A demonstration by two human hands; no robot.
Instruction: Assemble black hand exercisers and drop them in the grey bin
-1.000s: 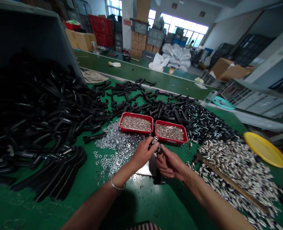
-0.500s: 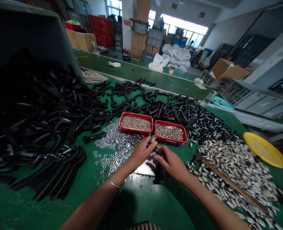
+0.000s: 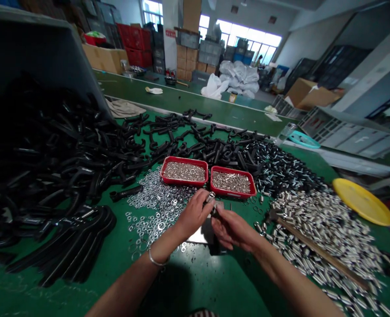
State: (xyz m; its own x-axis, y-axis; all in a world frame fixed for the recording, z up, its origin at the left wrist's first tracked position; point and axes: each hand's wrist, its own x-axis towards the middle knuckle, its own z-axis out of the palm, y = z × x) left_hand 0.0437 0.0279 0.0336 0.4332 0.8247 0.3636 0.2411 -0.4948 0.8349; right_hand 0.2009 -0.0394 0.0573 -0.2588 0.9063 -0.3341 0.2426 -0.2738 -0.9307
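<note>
Green workbench [image 3: 195, 286], steel washers [image 3: 158, 207], curved black handles [image 3: 56, 176]

left hand [image 3: 194, 214] pinching metal fitting [image 3: 210, 198], right hand [image 3: 232, 230] beside it

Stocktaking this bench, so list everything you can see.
curved handles: many, black, heaped at left
trays: two, red, side by side mid-bench, full of small silver parts
washers: many, silver, loose left of the trays
bolts: many, black and silver, right of the trays
metal sleeves: many, silver, heaped at right
hammer: one, brown wooden handle, on the sleeves
round lid: one, yellow, far right
bin: one, grey, top left
bench: one, green, under everything
small silver part: one, silver, in the left hand
bracelet: one, silver, left wrist
left hand: one, centre, front of the trays
right hand: one, beside the left hand
</note>
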